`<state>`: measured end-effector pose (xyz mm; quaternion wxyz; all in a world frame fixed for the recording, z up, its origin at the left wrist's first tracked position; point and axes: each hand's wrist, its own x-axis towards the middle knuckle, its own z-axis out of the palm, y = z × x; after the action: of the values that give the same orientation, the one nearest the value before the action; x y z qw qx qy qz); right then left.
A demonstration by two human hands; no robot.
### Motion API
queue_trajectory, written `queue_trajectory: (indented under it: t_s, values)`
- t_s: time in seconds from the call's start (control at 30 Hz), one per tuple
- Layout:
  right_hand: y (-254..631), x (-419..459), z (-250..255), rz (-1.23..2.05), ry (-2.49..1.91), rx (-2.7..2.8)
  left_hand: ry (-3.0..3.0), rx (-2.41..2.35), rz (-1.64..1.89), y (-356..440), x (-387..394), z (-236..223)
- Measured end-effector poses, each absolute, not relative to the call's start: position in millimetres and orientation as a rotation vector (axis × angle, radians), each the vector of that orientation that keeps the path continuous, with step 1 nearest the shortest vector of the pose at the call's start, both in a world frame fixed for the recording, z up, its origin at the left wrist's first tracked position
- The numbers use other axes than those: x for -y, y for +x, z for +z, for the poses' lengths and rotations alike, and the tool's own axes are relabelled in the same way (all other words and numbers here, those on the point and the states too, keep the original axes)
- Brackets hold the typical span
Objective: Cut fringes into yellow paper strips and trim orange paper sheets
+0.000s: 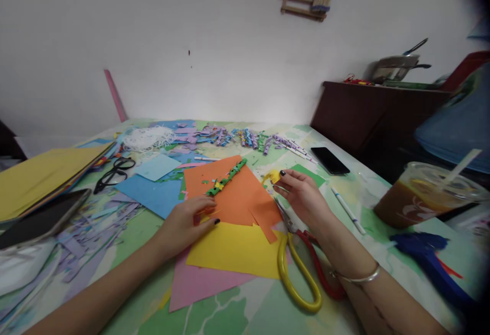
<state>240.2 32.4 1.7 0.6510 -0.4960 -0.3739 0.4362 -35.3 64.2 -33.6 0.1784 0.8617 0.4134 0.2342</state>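
My right hand (pixel 302 192) pinches a small curled yellow paper strip (pixel 273 175) with fringe-like cuts, held just above the table. My left hand (pixel 193 217) rests with bent fingers over the orange paper (pixel 220 187); thin yellow slivers show by its fingers, and what it grips is partly hidden. Beyond its fingertips, a green stick-like roll (pixel 229 176) with dark gaps and a yellow bit lies across the orange sheet. A yellow sheet (pixel 233 250) overlaps a pink sheet (pixel 206 286) nearer to me. Scissors (pixel 300 268) with yellow and red handles lie under my right wrist.
At right are a phone (pixel 329 160), a white marker (pixel 348 210), a drink cup (pixel 417 202) and a blue-handled tool (pixel 429 261). Glasses (pixel 115 174), a dark tablet-like device (pixel 46 217) and paper scraps lie left. Curled paper pieces (pixel 247 138) and white string (pixel 149 138) lie behind.
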Motion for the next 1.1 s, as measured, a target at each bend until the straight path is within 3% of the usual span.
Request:
queue_trajectory:
  t_s: [0.13, 0.4, 0.6, 0.8, 1.1]
  values:
    - [238, -38, -7, 0.923, -1.259, 1.000, 2.531, -1.133, 0.607, -34, -64, -36]
    - [248, -45, -14, 0.433, -1.576, 1.251, 2.613, -1.183, 0.581, -37, -69, -34]
    - [292, -42, 8, 0.092, -1.981, 1.316, 2.610, -1.535, 0.690, -59, -90, -27]
    - [318, -48, -6, 0.082, -2.375, 1.530, 2.578, -1.866, 0.686, -90, -116, -33]
    - [301, -45, -11, 0.008, -2.557, 1.758, 2.534, -1.975, 0.664, -104, -132, -51]
